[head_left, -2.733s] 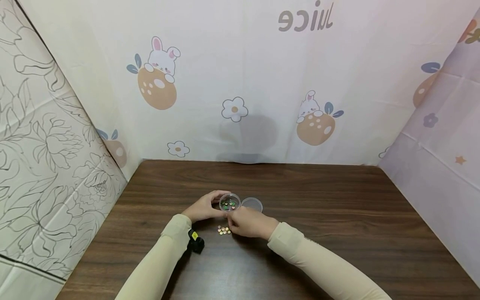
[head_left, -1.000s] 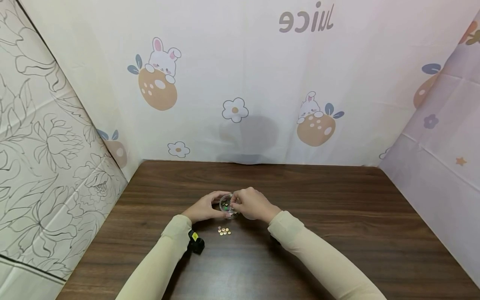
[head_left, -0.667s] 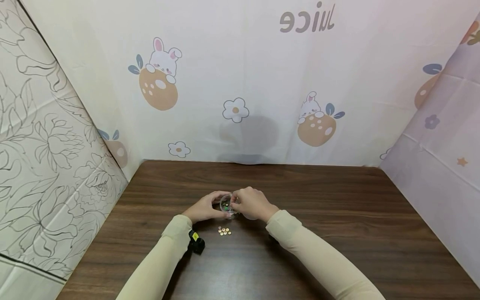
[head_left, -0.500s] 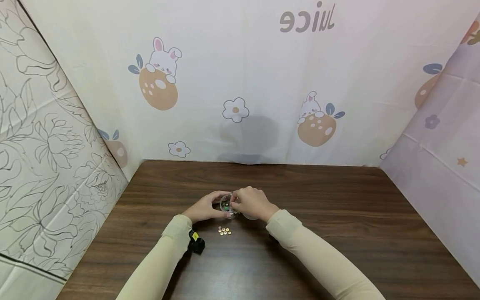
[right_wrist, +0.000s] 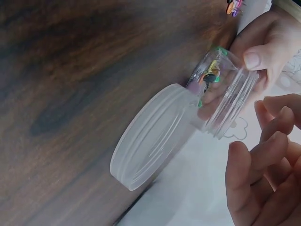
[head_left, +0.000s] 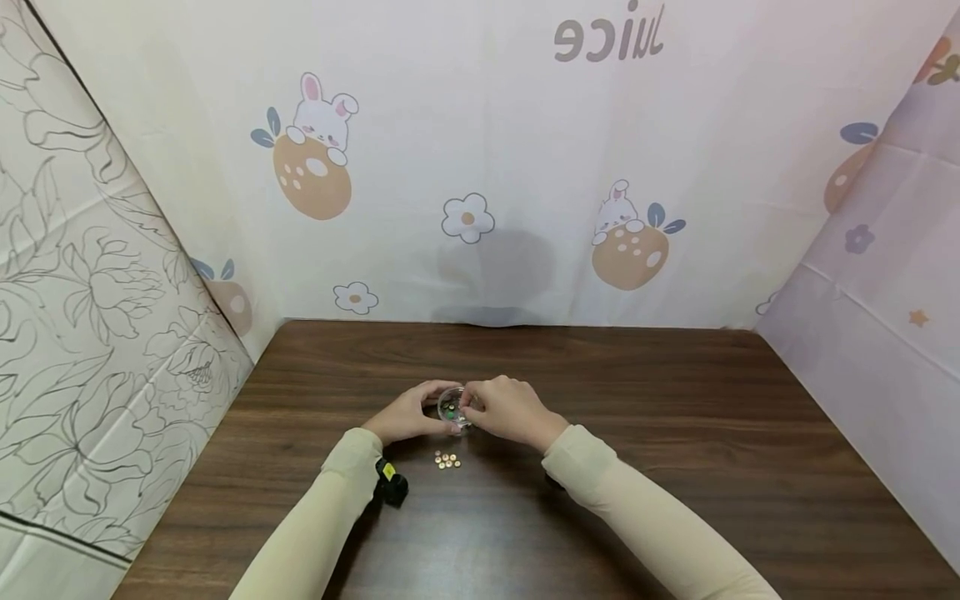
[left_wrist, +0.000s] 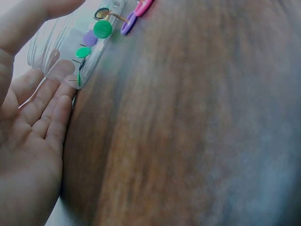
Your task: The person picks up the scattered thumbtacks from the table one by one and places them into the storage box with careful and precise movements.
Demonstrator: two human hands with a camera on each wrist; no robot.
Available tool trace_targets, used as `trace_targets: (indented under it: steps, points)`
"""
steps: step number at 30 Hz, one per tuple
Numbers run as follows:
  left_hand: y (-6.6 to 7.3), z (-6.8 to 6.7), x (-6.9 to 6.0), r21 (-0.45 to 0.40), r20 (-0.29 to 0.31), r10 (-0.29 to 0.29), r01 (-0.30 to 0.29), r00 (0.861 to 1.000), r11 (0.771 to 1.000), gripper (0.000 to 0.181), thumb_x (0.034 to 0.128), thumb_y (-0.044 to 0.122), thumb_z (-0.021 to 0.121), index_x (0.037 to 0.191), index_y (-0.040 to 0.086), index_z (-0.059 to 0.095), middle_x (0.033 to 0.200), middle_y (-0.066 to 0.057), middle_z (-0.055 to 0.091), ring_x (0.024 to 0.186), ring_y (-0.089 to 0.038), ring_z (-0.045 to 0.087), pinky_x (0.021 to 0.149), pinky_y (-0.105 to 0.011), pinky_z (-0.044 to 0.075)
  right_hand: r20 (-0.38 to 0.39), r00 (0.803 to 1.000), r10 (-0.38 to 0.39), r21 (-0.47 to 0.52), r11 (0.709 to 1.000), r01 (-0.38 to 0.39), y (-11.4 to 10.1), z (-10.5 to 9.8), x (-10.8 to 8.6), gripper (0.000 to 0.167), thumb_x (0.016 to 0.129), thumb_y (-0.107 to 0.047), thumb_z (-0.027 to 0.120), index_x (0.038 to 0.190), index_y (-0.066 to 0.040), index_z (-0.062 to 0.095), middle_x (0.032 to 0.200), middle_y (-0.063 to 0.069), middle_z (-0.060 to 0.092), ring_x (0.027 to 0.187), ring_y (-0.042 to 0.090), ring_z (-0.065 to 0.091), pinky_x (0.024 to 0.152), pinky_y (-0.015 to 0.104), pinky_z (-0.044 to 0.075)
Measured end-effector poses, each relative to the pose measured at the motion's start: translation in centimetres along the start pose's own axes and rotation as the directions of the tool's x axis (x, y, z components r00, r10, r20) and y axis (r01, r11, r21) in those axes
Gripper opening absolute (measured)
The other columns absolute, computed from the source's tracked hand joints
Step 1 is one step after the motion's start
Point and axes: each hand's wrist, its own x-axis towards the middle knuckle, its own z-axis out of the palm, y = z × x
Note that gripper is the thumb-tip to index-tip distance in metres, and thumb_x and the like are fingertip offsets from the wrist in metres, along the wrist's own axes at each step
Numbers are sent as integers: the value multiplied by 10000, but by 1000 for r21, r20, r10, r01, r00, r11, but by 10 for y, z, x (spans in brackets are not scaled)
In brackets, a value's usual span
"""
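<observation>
A small clear plastic jar (right_wrist: 226,101) with a threaded rim stands on the table. My left hand (head_left: 408,415) holds it, thumb on the near side and fingers on the far side. Coloured thumbtacks (left_wrist: 102,29), among them green and purple ones, lie inside. My right hand (head_left: 512,408) is at the jar's mouth with bent fingers, thumb and index close together. Whether a tack sits between those fingertips is hidden. Several gold-looking thumbtacks (head_left: 448,464) lie on the table on the near side of the jar; pink and purple heads show in the left wrist view.
The jar's clear screw lid (right_wrist: 150,141) lies on the dark wood table (head_left: 645,400) just right of the jar, mostly covered by the right hand in the head view. A black wrist camera (head_left: 393,487) sits by the left cuff. Printed cloth (head_left: 405,167) hangs behind the table.
The right hand has moved from beside the loose tacks up to the jar's mouth and now covers most of the lid. The left hand and jar stay put; the last second shows little movement.
</observation>
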Motion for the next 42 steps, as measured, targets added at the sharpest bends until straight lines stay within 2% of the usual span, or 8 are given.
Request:
trace_targets:
  steps: [6,12,18,21,28,31,37,42]
  points:
    - [-1,-1,2,9,9,14,-14,1000,1000,756,866,134,812,1515,78,428,1459,-107,486,1318,-286,484,1066,-522,386,-6,999,-46,-6,999,46,-2,1,-7,62,962,-237,654,956,-227,715,664,-158,565,532,6,487,480,261,427]
    - [-5,-3,3,25,11,39,-40,999,999,727,870,178,815,1503,127,460,1445,-47,502,1304,-228,498,1067,-482,396,20,993,-113,74,991,111,-4,5,-12,50,965,-191,671,945,-192,717,617,-143,535,486,-3,415,458,219,377]
    - [-7,-3,3,35,14,53,-54,998,998,692,882,181,797,1493,147,474,1431,-35,515,1302,-223,504,1066,-465,402,22,977,-214,77,974,211,-7,10,-16,59,943,-118,692,931,-167,724,688,-129,604,510,-24,416,529,188,414]
    - [-7,-2,3,29,17,58,-58,998,998,695,881,173,799,1494,145,472,1423,-30,523,1300,-221,505,1064,-456,403,59,968,-244,62,969,241,-8,14,-16,69,938,-107,688,903,-166,694,681,-127,569,541,-26,435,552,179,420]
    - [-8,-1,4,26,17,79,-79,997,997,691,878,161,802,1487,118,477,1402,-38,552,1290,-225,520,1057,-427,412,173,956,-237,111,969,220,-14,23,-15,84,894,-67,716,878,-142,682,702,-132,542,598,-23,483,569,161,426]
    - [-8,0,4,23,16,92,-92,996,996,679,882,153,797,1481,104,481,1402,-60,553,1288,-242,523,1055,-431,416,186,953,-239,100,969,224,-16,25,-15,83,880,-66,730,861,-128,678,719,-117,555,617,-24,494,587,154,430]
    - [-9,-1,4,9,16,71,-71,997,997,676,874,132,804,1474,142,491,1404,-26,550,1296,-205,515,1072,-427,398,196,950,-243,83,970,230,-19,26,-15,105,869,-79,746,828,-127,663,699,-99,576,601,-25,494,580,156,426]
    - [-7,-1,3,2,15,72,-72,997,997,681,874,131,804,1477,138,487,1406,-31,548,1295,-212,516,1070,-432,402,192,953,-234,11,972,236,-21,29,-14,151,866,-89,741,771,-152,642,682,-111,566,587,-26,479,569,149,414]
